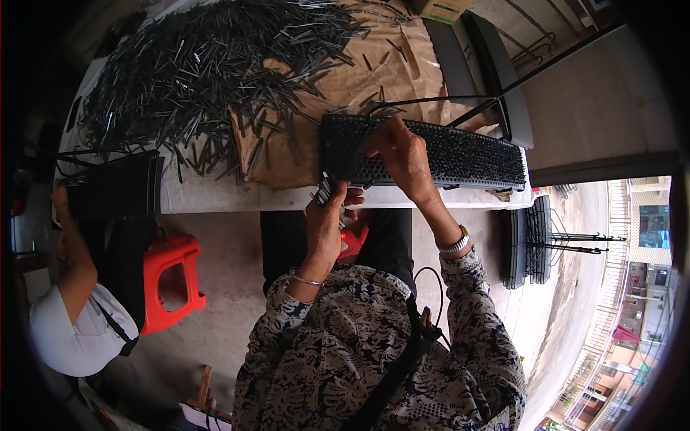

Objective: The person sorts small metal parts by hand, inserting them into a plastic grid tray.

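My left hand [325, 228] is closed around a small bundle of thin black strips [325, 189], whose ends stick up past the thumb at the table's front edge. Over a long black perforated tray [343, 149] hangs my right hand [407, 162]. Its thumb and fingers are pinched together, and whatever they hold is blurred against the dark tray. The tray's right part is thick with upright black pieces, while bare holes show toward its left end. A large heap of loose black strips [208, 68] covers the far left of the table.
Brown paper [392, 54] lies under part of the heap. A thin black metal frame [480, 104] rises behind the tray. At the left, a co-worker's arm [75, 248] reaches to another black tray [118, 188], near a red stool [172, 284]. Dark trays [525, 241] stand on the floor at right.
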`<state>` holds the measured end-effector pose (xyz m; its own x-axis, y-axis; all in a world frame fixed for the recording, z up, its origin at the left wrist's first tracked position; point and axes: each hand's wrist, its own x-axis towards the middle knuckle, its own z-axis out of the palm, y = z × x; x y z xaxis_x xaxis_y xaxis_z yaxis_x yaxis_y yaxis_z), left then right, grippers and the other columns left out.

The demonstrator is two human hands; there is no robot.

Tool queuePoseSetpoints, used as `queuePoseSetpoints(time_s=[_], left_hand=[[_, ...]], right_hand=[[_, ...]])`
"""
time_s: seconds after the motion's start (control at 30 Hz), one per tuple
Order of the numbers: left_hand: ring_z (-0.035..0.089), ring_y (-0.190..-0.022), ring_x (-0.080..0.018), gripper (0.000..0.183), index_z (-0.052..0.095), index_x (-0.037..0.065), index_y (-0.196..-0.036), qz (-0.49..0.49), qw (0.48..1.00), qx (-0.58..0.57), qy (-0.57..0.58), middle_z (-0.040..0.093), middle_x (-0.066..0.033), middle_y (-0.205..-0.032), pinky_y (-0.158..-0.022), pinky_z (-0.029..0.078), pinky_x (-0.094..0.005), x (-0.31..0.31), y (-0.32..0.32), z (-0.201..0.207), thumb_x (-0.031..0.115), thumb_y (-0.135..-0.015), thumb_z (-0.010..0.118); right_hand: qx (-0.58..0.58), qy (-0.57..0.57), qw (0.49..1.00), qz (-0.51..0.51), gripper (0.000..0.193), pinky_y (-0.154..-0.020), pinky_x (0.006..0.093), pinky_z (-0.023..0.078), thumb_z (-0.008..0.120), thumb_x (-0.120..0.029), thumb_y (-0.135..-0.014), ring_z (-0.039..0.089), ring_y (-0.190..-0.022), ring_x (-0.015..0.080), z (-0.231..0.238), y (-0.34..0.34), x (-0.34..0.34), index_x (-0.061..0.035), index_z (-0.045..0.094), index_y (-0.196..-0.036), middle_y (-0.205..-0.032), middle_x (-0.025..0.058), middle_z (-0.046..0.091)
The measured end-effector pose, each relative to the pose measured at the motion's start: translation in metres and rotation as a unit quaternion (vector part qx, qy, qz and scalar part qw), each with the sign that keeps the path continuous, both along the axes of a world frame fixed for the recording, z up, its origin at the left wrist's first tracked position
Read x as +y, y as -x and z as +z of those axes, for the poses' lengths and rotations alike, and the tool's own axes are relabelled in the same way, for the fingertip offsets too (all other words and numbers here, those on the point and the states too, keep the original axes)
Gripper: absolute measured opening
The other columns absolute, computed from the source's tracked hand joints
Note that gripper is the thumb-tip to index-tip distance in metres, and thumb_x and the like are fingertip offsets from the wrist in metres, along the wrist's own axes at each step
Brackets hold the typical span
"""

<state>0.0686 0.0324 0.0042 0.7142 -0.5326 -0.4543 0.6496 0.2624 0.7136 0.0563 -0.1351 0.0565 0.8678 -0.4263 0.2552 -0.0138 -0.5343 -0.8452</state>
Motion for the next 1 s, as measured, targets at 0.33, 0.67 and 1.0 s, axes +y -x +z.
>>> queuePoseSetpoints(time_s=[0.33,0.67,1.0], left_hand=[[0.066,-0.087,-0.0216,0.025,0.059,0.0,-0.107,-0.043,0.985,0.146,0.08,0.066,-0.0128,-0.094,-0.075,0.053,-0.0344,-0.015,0.006,-0.02,0.019,-0.092,0.058],[0.063,-0.095,-0.0272,0.026,0.054,-0.002,-0.112,-0.035,0.978,0.181,0.099,0.062,-0.0174,-0.102,-0.087,0.053,-0.0418,-0.013,0.008,-0.021,0.017,-0.095,0.053],[0.066,-0.078,-0.0217,0.026,0.056,0.002,-0.111,-0.062,0.98,0.163,0.096,0.066,-0.0155,-0.089,-0.071,0.057,-0.0353,-0.012,0.012,-0.017,0.023,-0.094,0.055]], right_hand=[[0.002,0.117,0.993,-0.033,0.009,-0.058,0.0297,0.05,0.058,-0.005,-0.088,0.067,-0.066,0.0187,-0.042,-0.028,-0.015,-0.0008,0.051,-0.092,-0.076,0.012,0.064],[0.007,0.187,0.982,0.025,0.008,-0.06,0.0356,0.049,0.056,-0.005,-0.088,0.065,-0.067,0.0286,-0.037,-0.031,-0.025,-0.0022,0.05,-0.093,-0.074,0.0139,0.061],[0.056,0.266,0.959,0.083,0.013,-0.063,0.0416,0.049,0.057,-0.002,-0.084,0.063,-0.075,0.035,-0.031,-0.038,-0.029,-0.0018,0.05,-0.095,-0.083,0.0162,0.059]])
